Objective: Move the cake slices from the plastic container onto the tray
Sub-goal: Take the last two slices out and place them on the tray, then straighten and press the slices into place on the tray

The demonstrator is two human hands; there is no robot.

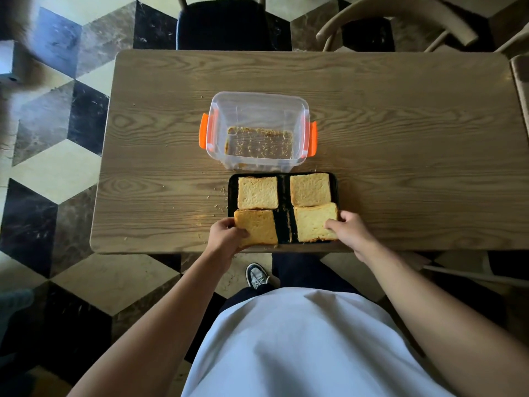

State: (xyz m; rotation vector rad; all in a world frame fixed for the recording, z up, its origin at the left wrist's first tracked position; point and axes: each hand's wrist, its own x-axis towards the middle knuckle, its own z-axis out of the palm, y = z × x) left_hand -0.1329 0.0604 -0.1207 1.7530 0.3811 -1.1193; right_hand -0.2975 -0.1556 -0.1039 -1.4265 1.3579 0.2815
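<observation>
A black tray (283,196) lies at the table's near edge with several square yellow cake slices on it. My left hand (226,233) grips the near-left slice (260,226) at its left edge. My right hand (347,229) holds the near-right slice (312,223) at its right edge; this slice overlaps the far-right slice (309,189) a little. The far-left slice (257,192) lies flat. Behind the tray stands the clear plastic container (257,104) with orange clips, holding only crumbs on its bottom.
Crumbs are scattered on the wooden table (400,124) left of the tray. A dark chair (223,24) stands at the far side, and a curved wooden chair (400,21) at the far right. My shoe (257,276) shows below the table edge.
</observation>
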